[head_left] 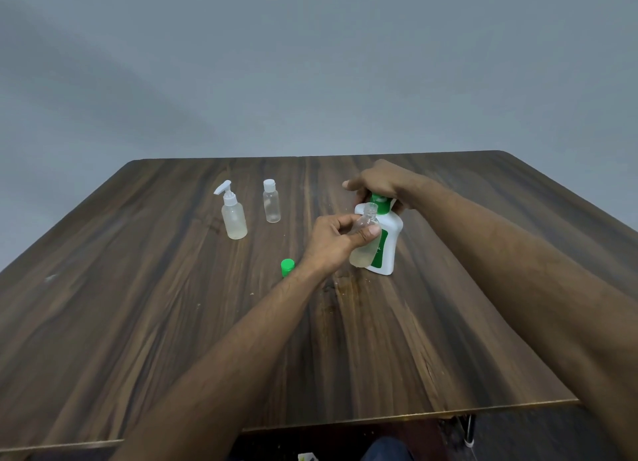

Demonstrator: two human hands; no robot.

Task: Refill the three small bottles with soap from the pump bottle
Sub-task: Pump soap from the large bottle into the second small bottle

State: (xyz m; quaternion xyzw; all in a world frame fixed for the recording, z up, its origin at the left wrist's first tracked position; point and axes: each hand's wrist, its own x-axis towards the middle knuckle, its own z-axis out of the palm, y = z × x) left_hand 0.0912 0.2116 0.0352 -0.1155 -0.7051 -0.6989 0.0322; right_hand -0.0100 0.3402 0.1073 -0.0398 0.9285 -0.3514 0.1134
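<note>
- One small bottle (pixel 363 239), light, thin-walled and uncapped, sits right of frame centre, pinched mid-body by the left hand (pixel 333 241); squeezing would likely buckle it.
- Right hand (pixel 378 184) curls over the pump bottle (pixel 386 243) head, nozzle at the small bottle's mouth.

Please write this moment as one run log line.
left hand: holds open small bottle | right hand: on pump bottle head | green cap: on table
</note>
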